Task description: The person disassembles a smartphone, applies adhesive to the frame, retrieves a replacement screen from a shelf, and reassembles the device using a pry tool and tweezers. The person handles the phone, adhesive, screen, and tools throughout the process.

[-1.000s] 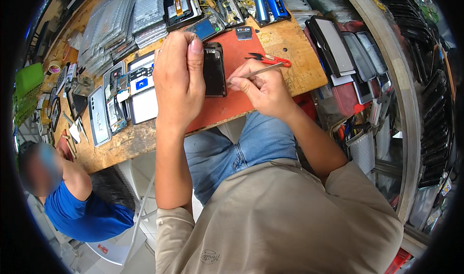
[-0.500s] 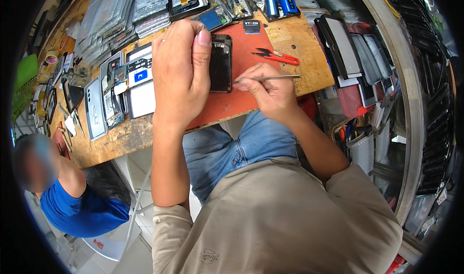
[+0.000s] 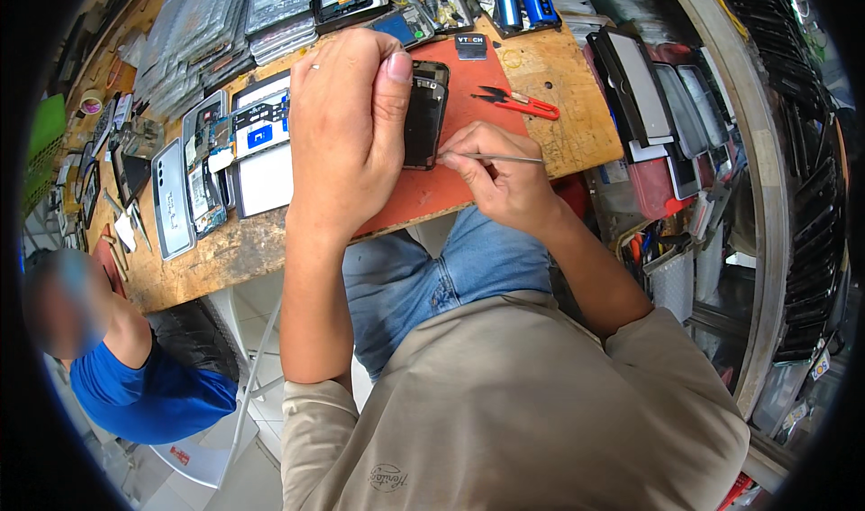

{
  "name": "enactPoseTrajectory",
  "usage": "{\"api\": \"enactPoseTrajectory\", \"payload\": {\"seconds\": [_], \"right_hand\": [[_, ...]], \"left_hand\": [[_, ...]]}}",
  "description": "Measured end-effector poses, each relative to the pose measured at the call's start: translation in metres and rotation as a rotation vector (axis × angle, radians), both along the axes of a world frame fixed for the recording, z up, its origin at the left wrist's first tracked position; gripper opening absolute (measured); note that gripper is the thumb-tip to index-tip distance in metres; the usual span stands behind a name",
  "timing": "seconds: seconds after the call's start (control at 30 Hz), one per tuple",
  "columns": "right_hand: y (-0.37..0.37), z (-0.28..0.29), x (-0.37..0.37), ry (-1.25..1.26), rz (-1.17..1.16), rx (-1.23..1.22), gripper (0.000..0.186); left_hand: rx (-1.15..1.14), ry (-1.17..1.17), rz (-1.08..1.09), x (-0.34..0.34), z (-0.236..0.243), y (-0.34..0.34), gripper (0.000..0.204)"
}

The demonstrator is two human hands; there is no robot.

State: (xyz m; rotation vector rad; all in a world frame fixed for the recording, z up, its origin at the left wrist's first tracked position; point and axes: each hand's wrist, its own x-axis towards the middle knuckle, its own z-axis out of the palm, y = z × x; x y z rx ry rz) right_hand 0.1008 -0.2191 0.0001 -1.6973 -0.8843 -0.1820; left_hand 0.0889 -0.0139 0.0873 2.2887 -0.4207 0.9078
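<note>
A black phone body point(image 3: 425, 122) rests on an orange mat point(image 3: 396, 209) at the table's front edge. Its left part is covered by my left hand point(image 3: 350, 128), whose fingers curl over it with the thumb along the top; the fingertips are hidden. In a pinch grip, my right hand point(image 3: 501, 176) holds a thin metal rod-shaped tool point(image 3: 514, 159). The tool's near-phone end sits at the phone's lower right corner, mostly concealed by the fingers. Red-handled thread snips point(image 3: 530, 105) lie on the mat's right edge, above my right hand.
Left of my hand lie opened phones, including a silver one point(image 3: 173, 209). Stacked clear plastic trays point(image 3: 189, 38) and blue cylinders point(image 3: 532, 2) stand at the back. A person in a blue shirt point(image 3: 162, 394) sits at left. Shelved phone parts point(image 3: 635, 83) line the right.
My left hand and the phone have shifted slightly to the right. My right hand has dropped a little, and the tool's outer end is lower.
</note>
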Motion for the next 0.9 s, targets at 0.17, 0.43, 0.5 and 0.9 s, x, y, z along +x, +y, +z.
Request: {"api": "enactPoseTrajectory", "payload": {"seconds": [0.17,0.43,0.5,0.9], "right_hand": [[0.001,0.006,-0.004,0.046,-0.017,-0.018,0.007],[0.004,0.010,0.000,0.058,0.008,-0.092,0.007],[0.004,0.008,0.001,0.062,0.025,-0.096,0.007],[-0.008,0.010,0.019,0.011,0.223,-0.117,0.007]], "left_hand": [[0.026,0.004,0.000,-0.001,0.003,-0.003,0.020],[-0.035,0.073,0.004,-0.007,0.007,0.001,0.021],[-0.058,0.066,-0.008,-0.008,0.006,0.005,0.019],[-0.278,0.161,-0.100,-0.018,0.009,0.005,0.013]]}}
